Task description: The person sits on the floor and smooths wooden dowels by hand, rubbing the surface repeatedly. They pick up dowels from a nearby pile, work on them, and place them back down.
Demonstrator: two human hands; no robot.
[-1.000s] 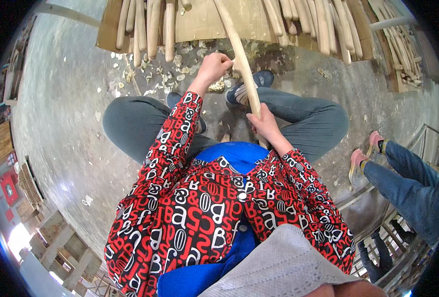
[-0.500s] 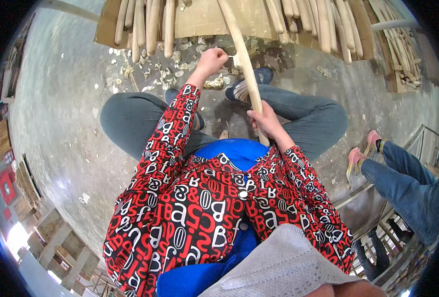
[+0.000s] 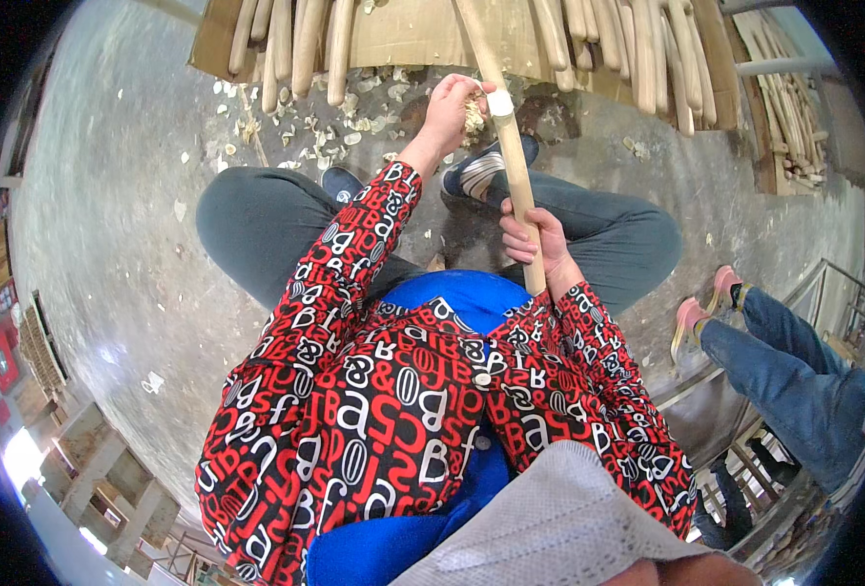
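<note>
A long, pale wooden stick (image 3: 516, 161) slants away from my lap, its far end over the cardboard. My right hand (image 3: 538, 239) is wrapped round its near part, fingers closed. Farther up, my left hand (image 3: 449, 112) reaches to the stick, its fingers bent and pinched at a small white piece (image 3: 500, 103) that lies across the wood like a band. What the white piece is made of I cannot make out. Light wood shavings (image 3: 473, 115) show just beside and beyond my left hand.
A cardboard sheet (image 3: 403, 41) on the floor ahead bears wooden sticks at left (image 3: 308, 49) and right (image 3: 681, 63). More sticks (image 3: 792, 117) lie farther right. Shavings (image 3: 330, 137) litter the concrete floor. Another person's legs (image 3: 764, 352) stand at right, near a metal frame.
My left hand has moved right and away to the stick, and the white piece now lies across the wood. My right hand and the stick's near end have shifted slightly right.
</note>
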